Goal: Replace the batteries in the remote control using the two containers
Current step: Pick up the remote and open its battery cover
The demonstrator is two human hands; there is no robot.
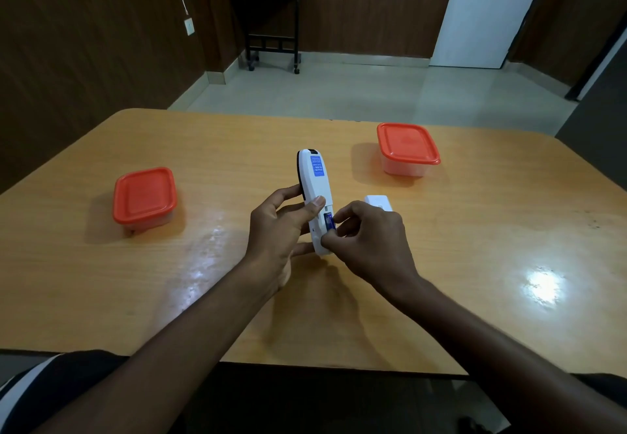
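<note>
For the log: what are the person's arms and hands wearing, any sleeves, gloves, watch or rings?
Both hands, left and right, are bare: no gloves, and no rings or watch visible. The forearms are uncovered down to the frame's lower edge. A dark garment with a white stripe shows at lower left.

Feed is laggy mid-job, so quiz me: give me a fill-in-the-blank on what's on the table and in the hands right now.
1. The left hand holds the white ____ with its back facing up.
2. The right hand pinches a blue battery at the open ____ compartment.
3. Both containers, left and right, have ____ lids, closed.
4. The white cover lies on the ____.

Missing: remote; battery; orange; table
</note>
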